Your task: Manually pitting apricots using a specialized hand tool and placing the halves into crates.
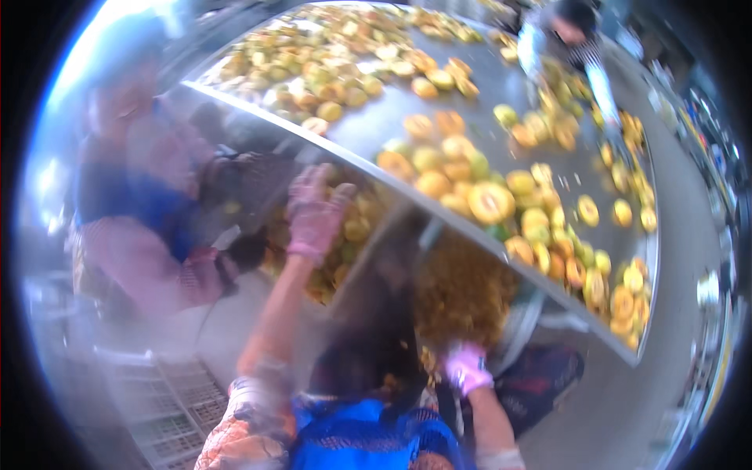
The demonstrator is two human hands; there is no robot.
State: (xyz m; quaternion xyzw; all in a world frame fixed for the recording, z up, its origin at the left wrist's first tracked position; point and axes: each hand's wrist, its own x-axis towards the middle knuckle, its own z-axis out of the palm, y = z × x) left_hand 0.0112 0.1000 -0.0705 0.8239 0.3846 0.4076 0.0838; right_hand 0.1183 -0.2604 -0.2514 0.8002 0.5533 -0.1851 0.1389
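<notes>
My left hand [317, 217], in a pink glove, reaches over a container of halved yellow stone fruit [355, 232] beside the metal table's edge. Its fingers are spread and nothing shows in its grasp. Lower right, my right hand [467, 370], also gloved in pink, is at the near side of a container of small brown pieces [464, 288], which look like fruit stones. Blur hides its fingers, so I cannot tell whether it holds anything. Loose brown bits [429, 364] lie or fall just left of it. More fruit halves [490, 202] are heaped along the table's near edge.
The metal table [505, 153] carries several fruit piles and has a raised rim [329, 150]. A co-worker [141, 176] sits close on my left; another person [564, 47] reaches across the far right side. White plastic crates [170, 405] stand at lower left. A dark bag-like item [540, 382] lies at right.
</notes>
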